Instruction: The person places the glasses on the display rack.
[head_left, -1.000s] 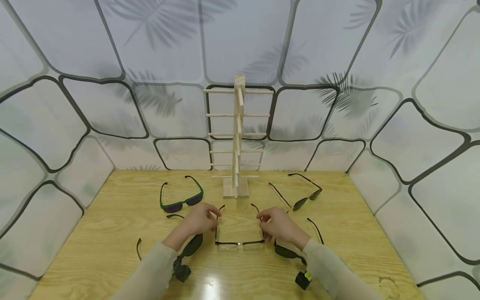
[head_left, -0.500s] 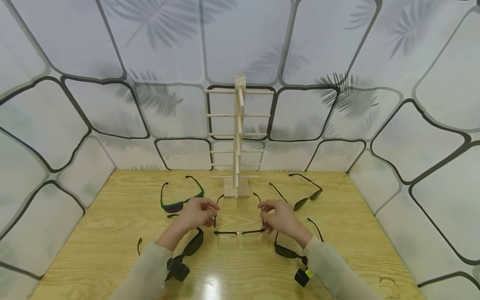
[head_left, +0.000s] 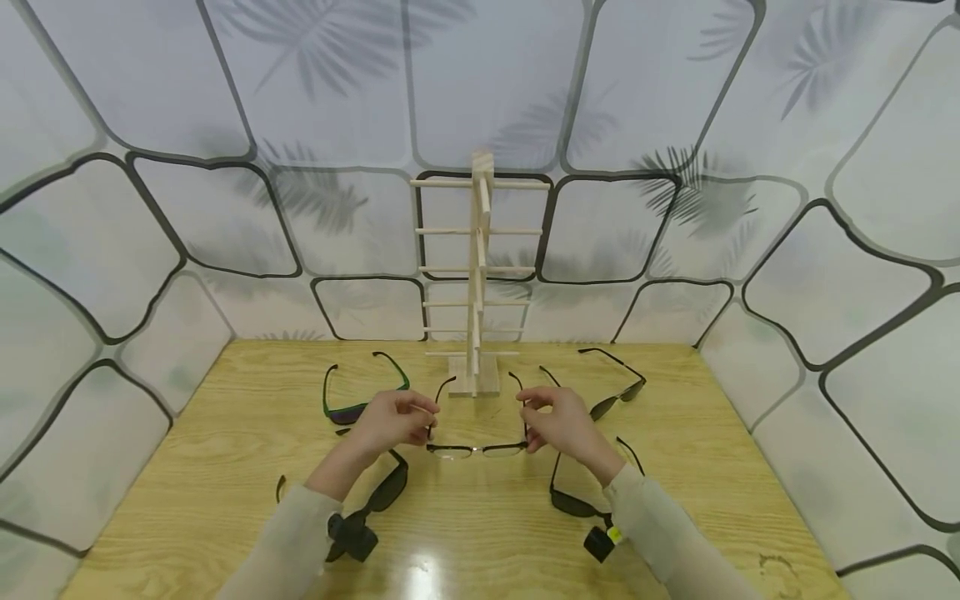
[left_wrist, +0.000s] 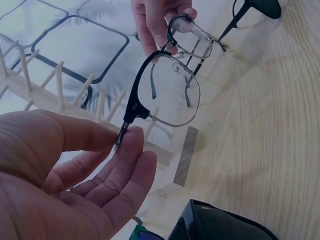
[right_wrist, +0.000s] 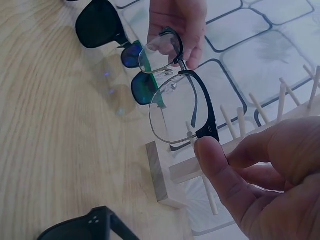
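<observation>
A pair of clear-lensed eyeglasses [head_left: 476,451] with black brows and thin metal lower rims is held between both hands, its temples pointing at the wooden rack. My left hand [head_left: 395,418] pinches the left temple near the hinge; the left wrist view shows thumb and fingertips on the dark hinge [left_wrist: 124,131]. On the other side my right hand [head_left: 558,423] pinches the right temple close to its hinge [right_wrist: 212,131]. Straight behind the glasses stands the wooden rack [head_left: 478,275] with several pairs of pegs, its base [head_left: 459,385] on the table.
Green-framed sunglasses [head_left: 348,414] lie behind my left hand, partly covered. Thin-framed sunglasses [head_left: 618,400] lie at the back right. Black sunglasses [head_left: 388,490] rest below the left wrist, and another black pair [head_left: 573,503] below the right. Patterned walls [head_left: 345,308] enclose the wooden table [head_left: 465,533].
Both hands have carried the eyeglasses away from the body, closer to the rack. The temple tips now reach the level of its base. The other sunglasses stay put.
</observation>
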